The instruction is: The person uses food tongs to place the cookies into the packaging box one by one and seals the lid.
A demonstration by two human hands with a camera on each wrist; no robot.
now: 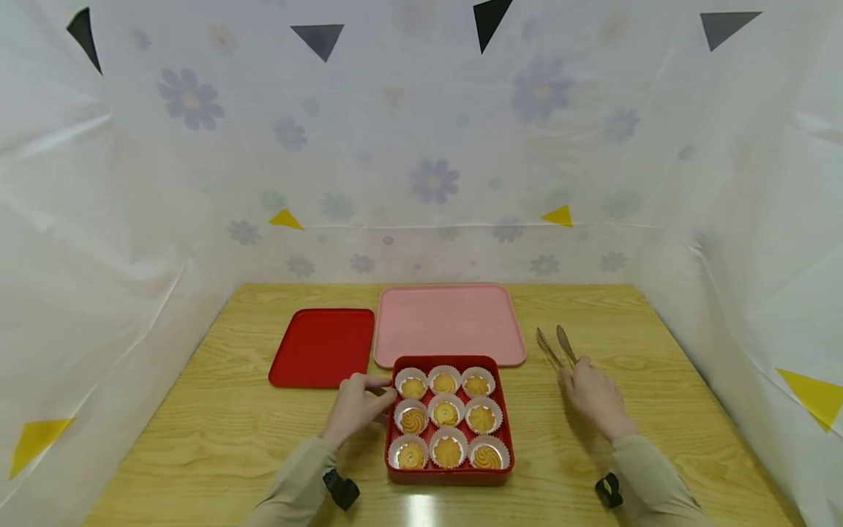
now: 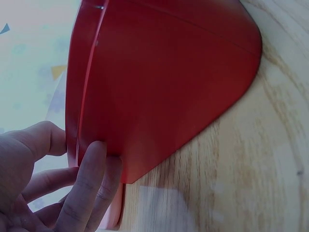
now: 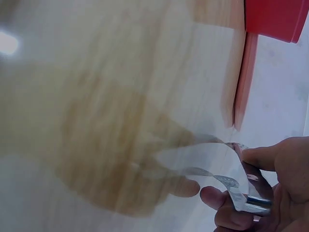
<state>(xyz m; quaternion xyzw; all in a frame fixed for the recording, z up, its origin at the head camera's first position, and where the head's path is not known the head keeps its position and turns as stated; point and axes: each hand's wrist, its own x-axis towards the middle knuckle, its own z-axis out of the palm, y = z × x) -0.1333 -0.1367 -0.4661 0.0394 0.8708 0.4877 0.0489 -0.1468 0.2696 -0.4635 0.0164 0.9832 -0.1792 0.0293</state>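
A deep red square box (image 1: 450, 477) sits on the table at front center, its rim facing up. Inside are several round butter cookies (image 1: 445, 413) in white paper cups, arranged in rows. My left hand (image 1: 358, 406) is at the box's left side. In the left wrist view, the thumb and fingers (image 2: 87, 183) touch its outer wall and rim. My right hand (image 1: 595, 395) grips metal tongs (image 1: 549, 348) to the right of the box. The tongs' arms are spread and point away from me, with nothing between their tips; the right wrist view shows them above the wood.
A flat red tray (image 1: 323, 348) lies at the back left. Beside it is a larger pink tray (image 1: 451, 322), right behind the box. The wooden table (image 1: 217, 439) is bordered by white sheeting (image 1: 435, 241) at the back and both sides.
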